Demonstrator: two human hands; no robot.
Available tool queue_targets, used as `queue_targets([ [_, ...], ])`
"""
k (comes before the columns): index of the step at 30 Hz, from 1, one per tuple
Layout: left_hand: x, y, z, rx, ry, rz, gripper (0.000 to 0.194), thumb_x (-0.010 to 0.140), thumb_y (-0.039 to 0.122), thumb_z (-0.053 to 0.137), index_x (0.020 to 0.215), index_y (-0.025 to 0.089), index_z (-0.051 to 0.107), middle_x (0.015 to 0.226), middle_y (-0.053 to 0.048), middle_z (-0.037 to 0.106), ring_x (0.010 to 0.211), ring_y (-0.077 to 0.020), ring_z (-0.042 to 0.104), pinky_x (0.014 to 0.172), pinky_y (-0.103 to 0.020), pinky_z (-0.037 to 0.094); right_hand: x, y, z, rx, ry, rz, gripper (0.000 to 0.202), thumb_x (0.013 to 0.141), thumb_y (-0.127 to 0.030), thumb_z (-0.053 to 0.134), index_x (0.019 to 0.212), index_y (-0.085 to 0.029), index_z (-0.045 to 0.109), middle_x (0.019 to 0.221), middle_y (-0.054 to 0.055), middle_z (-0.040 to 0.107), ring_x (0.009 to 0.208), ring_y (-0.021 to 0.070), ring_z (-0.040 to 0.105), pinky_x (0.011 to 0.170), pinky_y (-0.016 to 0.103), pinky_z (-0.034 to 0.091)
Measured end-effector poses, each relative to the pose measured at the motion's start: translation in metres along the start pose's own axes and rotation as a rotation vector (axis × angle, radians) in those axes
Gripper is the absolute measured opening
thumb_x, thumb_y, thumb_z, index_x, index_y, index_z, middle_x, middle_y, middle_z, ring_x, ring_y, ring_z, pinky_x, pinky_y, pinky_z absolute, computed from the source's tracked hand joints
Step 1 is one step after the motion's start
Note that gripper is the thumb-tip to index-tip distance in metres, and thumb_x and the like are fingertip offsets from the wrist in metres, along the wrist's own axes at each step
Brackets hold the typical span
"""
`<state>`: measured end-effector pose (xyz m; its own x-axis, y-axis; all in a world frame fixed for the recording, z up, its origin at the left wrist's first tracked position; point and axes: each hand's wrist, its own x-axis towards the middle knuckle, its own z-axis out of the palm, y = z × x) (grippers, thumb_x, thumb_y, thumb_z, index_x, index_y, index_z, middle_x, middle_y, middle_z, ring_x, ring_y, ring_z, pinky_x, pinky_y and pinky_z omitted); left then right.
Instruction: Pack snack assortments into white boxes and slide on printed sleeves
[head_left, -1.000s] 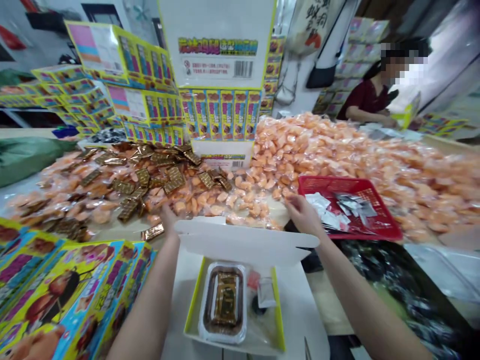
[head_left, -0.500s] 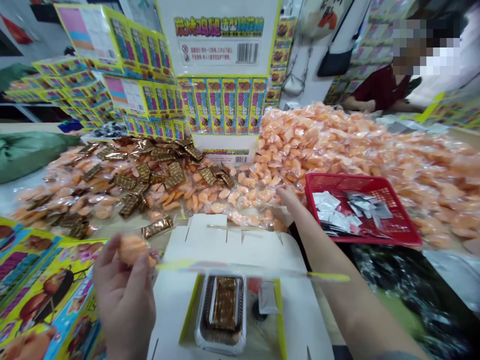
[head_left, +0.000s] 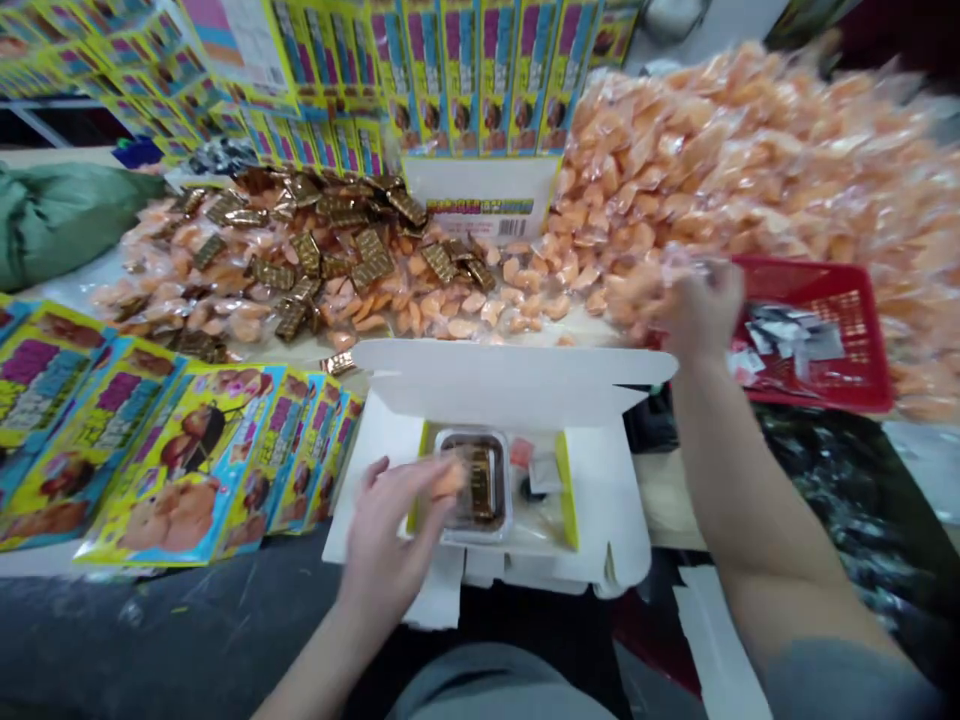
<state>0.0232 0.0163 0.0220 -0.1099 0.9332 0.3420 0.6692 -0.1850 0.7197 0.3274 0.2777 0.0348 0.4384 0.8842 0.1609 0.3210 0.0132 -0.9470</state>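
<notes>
The open box sits at the middle of the front edge of the bench. Its inner faces are plain white; the short side walls are yellow. A wide white flap with rounded ends stands along the far side. The left part of the box contains a clear plastic tray with a brown interior and a shiny gold-brown packet. To the right of the tray lie a small red packet, a white packet and a dark item, partly covered.

The left hand grips an orange piece between thumb and fingers, over the left side of the tray. The right hand is at the left end of the red basket, beside the orange packs; it is blurred, and its grip cannot be determined.
</notes>
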Motion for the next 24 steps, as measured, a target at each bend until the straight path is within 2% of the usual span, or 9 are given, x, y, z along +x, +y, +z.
queue_targets([
  [3,-0.003,-0.005,0.032,0.185,-0.200,-0.003,0.039,0.083,0.025,0.068,0.119,0.034,0.059,0.108,-0.003,0.072,0.102,-0.0255,0.064,0.113,-0.064,0.009,-0.042,-0.010,-0.064,0.273,0.260,-0.178,0.017,0.070,-0.028,0.062,0.086,-0.022,0.059,0.102,0.007,0.066,0.099,0.0250,0.063,0.072,0.037,0.044],
  [6,0.001,-0.010,0.046,0.320,-0.251,0.009,0.041,0.080,0.028,0.071,0.119,0.034,0.062,0.107,-0.006,0.069,0.108,-0.0295,0.059,0.110,-0.064,0.010,-0.097,-0.012,-0.115,0.230,0.129,-0.065,0.019,0.067,-0.033,0.065,0.083,-0.026,0.059,0.105,0.009,0.067,0.099,0.0287,0.064,0.071,0.043,0.047],
  [8,0.004,-0.007,0.045,0.402,-0.225,0.025,0.036,0.078,0.028,0.072,0.113,0.032,0.067,0.117,-0.012,0.063,0.115,-0.0345,0.053,0.105,-0.064,0.020,-0.134,-0.009,-0.127,0.156,-0.055,0.083,0.021,0.066,-0.035,0.066,0.084,-0.028,0.058,0.098,0.008,0.067,0.090,0.0276,0.064,0.069,0.042,0.049],
  [11,0.003,0.008,0.039,0.303,-0.128,0.032,0.036,0.080,0.028,0.069,0.116,0.029,0.066,0.132,-0.015,0.052,0.123,-0.0378,0.045,0.103,-0.060,0.029,-0.181,-0.006,-0.113,0.054,-0.349,0.151,0.023,0.067,-0.035,0.065,0.087,-0.026,0.058,0.089,0.004,0.064,0.079,0.0239,0.062,0.065,0.037,0.050],
  [13,-0.002,0.021,0.039,-0.027,-0.231,0.039,0.045,0.087,0.032,0.061,0.131,0.029,0.055,0.130,-0.014,0.054,0.120,-0.0320,0.051,0.099,-0.051,0.040,-0.202,-0.009,-0.089,0.020,-0.536,0.117,0.023,0.070,-0.033,0.061,0.090,-0.024,0.058,0.090,0.003,0.064,0.081,0.0216,0.062,0.068,0.034,0.051],
  [16,-0.009,0.029,0.044,-0.444,-0.430,-0.090,0.053,0.092,0.035,0.052,0.142,0.026,0.036,0.104,-0.009,0.066,0.091,-0.0225,0.065,0.077,-0.035,0.052,-0.215,-0.014,-0.056,0.039,-0.765,0.077,0.028,0.076,-0.028,0.050,0.102,-0.022,0.057,0.099,0.003,0.066,0.091,0.0197,0.063,0.081,0.033,0.051],
  [20,-0.005,0.013,0.048,-0.173,-0.287,-0.222,0.060,0.089,0.029,0.053,0.144,0.021,0.032,0.089,-0.006,0.067,0.076,-0.0227,0.067,0.073,-0.035,0.050,-0.209,-0.011,-0.034,-0.174,-0.706,-0.013,0.058,0.081,-0.025,0.047,0.138,-0.018,0.038,0.099,0.005,0.064,0.084,0.0187,0.063,0.080,0.034,0.050],
  [22,0.002,0.004,0.047,0.052,-0.322,-0.186,0.059,0.088,0.026,0.054,0.143,0.017,0.035,0.085,-0.007,0.069,0.082,-0.0272,0.068,0.083,-0.042,0.048,-0.208,-0.005,-0.026,-0.313,-0.687,-0.073,0.071,0.082,-0.025,0.051,0.147,-0.017,0.025,0.103,0.007,0.063,0.078,0.0187,0.063,0.075,0.034,0.050],
  [24,0.008,-0.002,0.044,0.209,-0.385,-0.137,0.053,0.088,0.025,0.053,0.139,0.014,0.041,0.081,-0.008,0.070,0.087,-0.0308,0.068,0.092,-0.048,0.043,-0.212,-0.001,-0.016,-0.458,-0.730,-0.159,0.064,0.084,-0.021,0.051,0.145,-0.016,0.031,0.108,0.011,0.064,0.085,0.0216,0.064,0.079,0.036,0.050],
])
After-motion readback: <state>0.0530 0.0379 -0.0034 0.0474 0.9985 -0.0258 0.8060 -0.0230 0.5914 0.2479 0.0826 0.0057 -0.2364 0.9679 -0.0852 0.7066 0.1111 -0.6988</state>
